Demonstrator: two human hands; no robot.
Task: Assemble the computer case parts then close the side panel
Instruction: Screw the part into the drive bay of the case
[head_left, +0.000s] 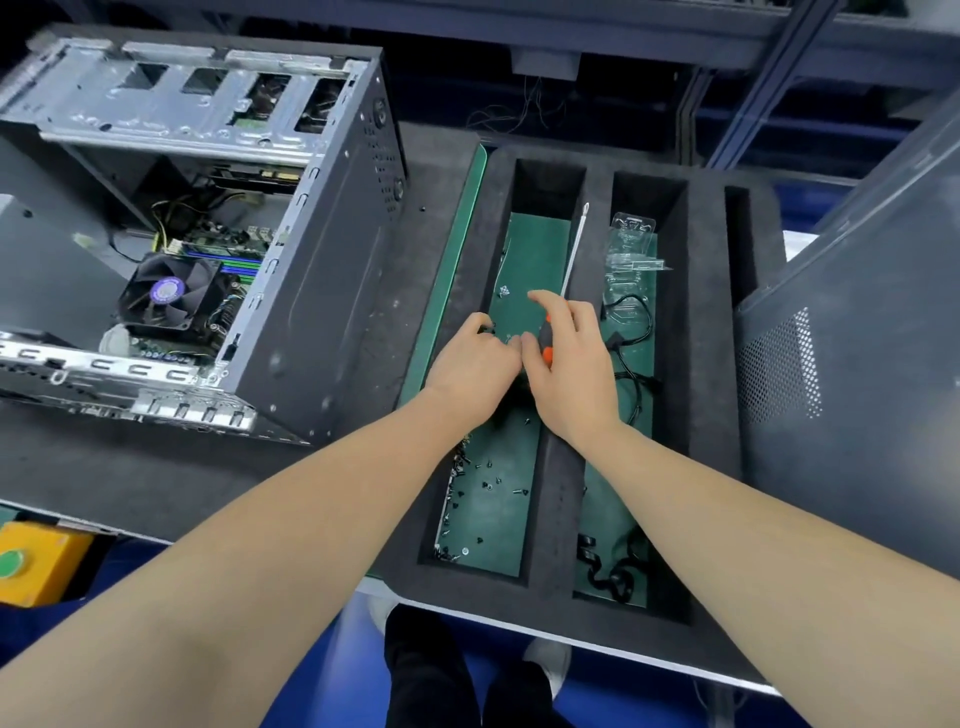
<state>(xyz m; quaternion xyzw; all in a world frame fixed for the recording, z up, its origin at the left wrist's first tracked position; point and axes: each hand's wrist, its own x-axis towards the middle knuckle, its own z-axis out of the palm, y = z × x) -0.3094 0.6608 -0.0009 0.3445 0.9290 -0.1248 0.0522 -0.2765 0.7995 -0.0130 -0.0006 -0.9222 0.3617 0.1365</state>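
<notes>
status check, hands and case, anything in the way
Right hand grips screwdriver in foam tray; left hand beside it, hold unclear. Computer case open, side panel off. Nothing in the way.

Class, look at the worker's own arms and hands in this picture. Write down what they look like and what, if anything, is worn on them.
The left forearm and right forearm are bare up to the picture's edge: no sleeves show. The left hand and right hand wear no gloves; no watch, ring or band shows.
</notes>
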